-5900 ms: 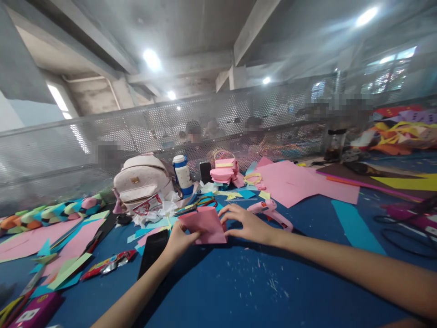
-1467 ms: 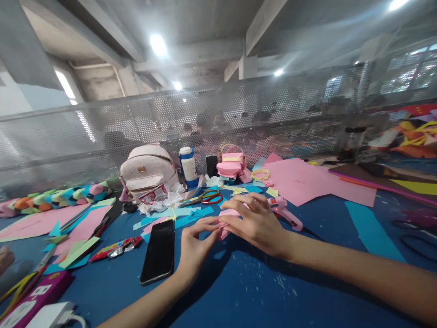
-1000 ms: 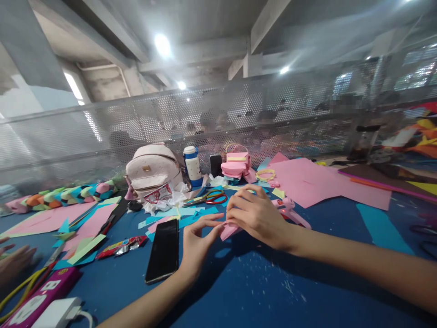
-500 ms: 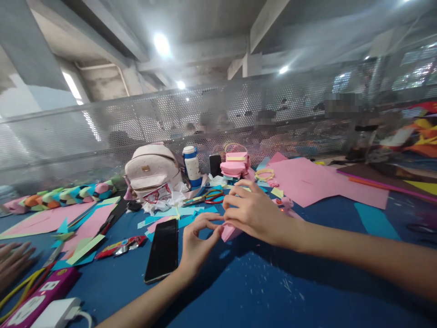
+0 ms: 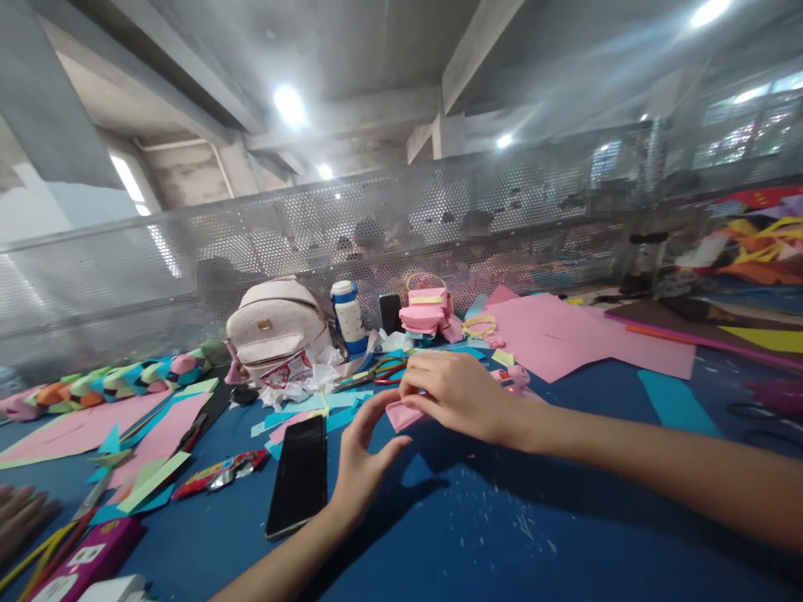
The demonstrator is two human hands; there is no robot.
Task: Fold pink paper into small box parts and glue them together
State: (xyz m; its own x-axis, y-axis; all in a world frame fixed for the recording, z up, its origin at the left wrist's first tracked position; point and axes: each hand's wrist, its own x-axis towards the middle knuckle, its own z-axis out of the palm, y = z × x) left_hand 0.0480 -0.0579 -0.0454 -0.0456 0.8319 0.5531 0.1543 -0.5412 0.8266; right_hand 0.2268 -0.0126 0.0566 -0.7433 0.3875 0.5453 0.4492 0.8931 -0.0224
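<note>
A small folded pink piece [image 5: 401, 415], paper or thin foam, is pinched in my right hand [image 5: 461, 400], whose curled fingers cover its right side. Just left of it, my left hand [image 5: 367, 460] has its thumb and index finger spread wide. The index fingertip is close to the pink piece; whether it touches, I cannot tell. Beside my left wrist lies a black phone [image 5: 298, 477]. Behind my right hand are scissors [image 5: 380, 370] and a pink glue gun-like object [image 5: 518, 380], partly hidden by that hand.
At the back stand a pale backpack [image 5: 282, 322], a white-and-blue bottle [image 5: 349, 318] and a pink paper bundle [image 5: 427, 311]. Pink sheets [image 5: 552, 334] spread right. On the left lie a red wrapper [image 5: 219, 472], a purple power strip [image 5: 94, 556] and another person's hand [image 5: 22, 514].
My left thumb and index finger have moved apart, off the pink piece. My right hand keeps hold of it, its fingers curled lower. The view has shifted slightly.
</note>
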